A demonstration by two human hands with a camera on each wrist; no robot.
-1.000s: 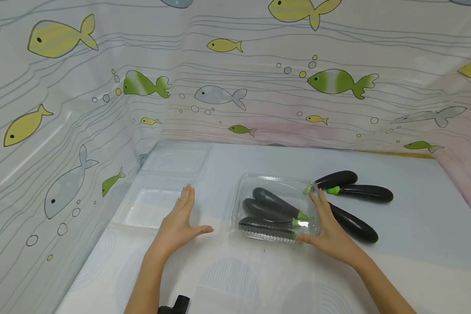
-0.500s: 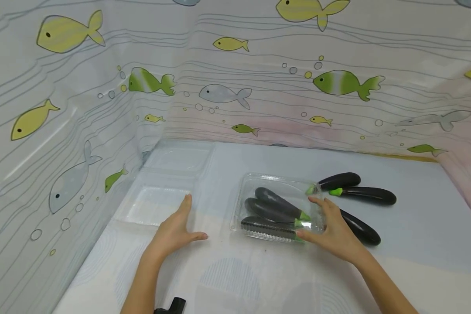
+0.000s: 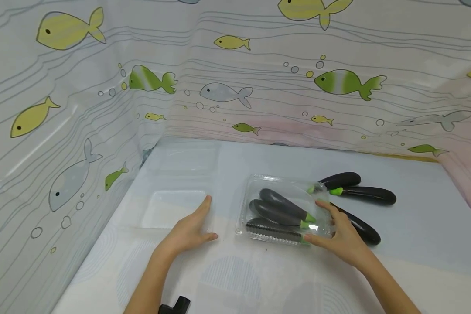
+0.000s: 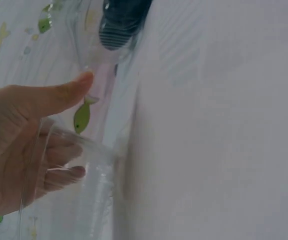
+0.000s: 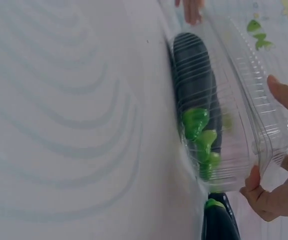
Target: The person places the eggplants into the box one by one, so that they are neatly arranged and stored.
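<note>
A closed clear plastic clamshell box with dark eggplants inside lies mid-table. My right hand grips its right near corner, the thumb along the near side and the fingers at the right end; the right wrist view shows fingertips against the plastic. To the left lies an opened, empty clear box, its lid laid back. Over its right near part, my left hand has thumb and fingers spread apart. In the left wrist view, the fingers show through the plastic.
Loose eggplants lie right of the filled box, one of them behind my right hand. A black object shows at the near edge. A fish-print sheet covers the walls behind and to the left of the table.
The left hand and the empty box have shifted to the right. The filled box has slid slightly right along with my right hand. The loose eggplants stay in place.
</note>
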